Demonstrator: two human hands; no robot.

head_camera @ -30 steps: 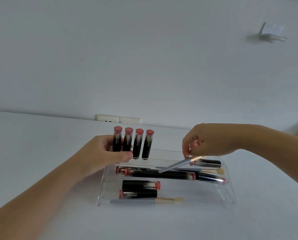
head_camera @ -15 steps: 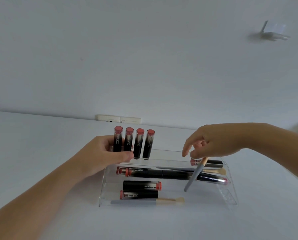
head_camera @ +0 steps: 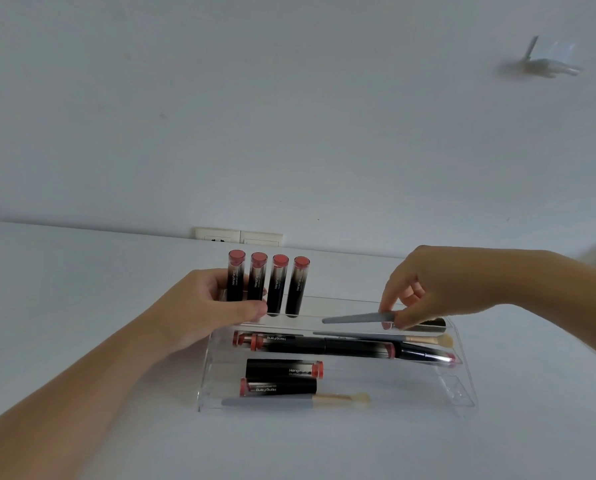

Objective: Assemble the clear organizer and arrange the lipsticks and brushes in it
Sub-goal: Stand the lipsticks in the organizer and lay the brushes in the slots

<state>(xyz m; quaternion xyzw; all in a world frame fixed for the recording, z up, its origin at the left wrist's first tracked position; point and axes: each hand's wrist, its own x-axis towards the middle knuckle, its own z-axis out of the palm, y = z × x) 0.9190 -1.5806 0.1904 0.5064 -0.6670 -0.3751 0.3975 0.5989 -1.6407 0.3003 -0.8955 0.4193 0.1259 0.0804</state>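
Observation:
A clear stepped organizer [head_camera: 459, 393] sits on the white table. Several black lipsticks with red caps [head_camera: 279, 285] stand upright in its back row. My left hand [head_camera: 203, 306] grips the organizer's back left corner, around the leftmost upright lipsticks. My right hand [head_camera: 438, 285] pinches a grey-handled brush [head_camera: 355, 319], held roughly level above the upper tier. More lipsticks [head_camera: 282, 368] lie on their sides on the lower tiers. A long black pen-like tube [head_camera: 358, 348] and a second brush [head_camera: 424, 339] lie on the middle tier. A third brush [head_camera: 289, 400] rests along the front edge.
The white table [head_camera: 82, 289] meets a white wall with a double socket plate [head_camera: 237, 236] just behind the organizer. A small clear hook [head_camera: 545, 64] sticks out of the wall at the upper right.
My right hand has swung the grey brush from hanging downward to roughly level, and lifted it over the upper tier. My left hand has stayed on the organizer's left corner.

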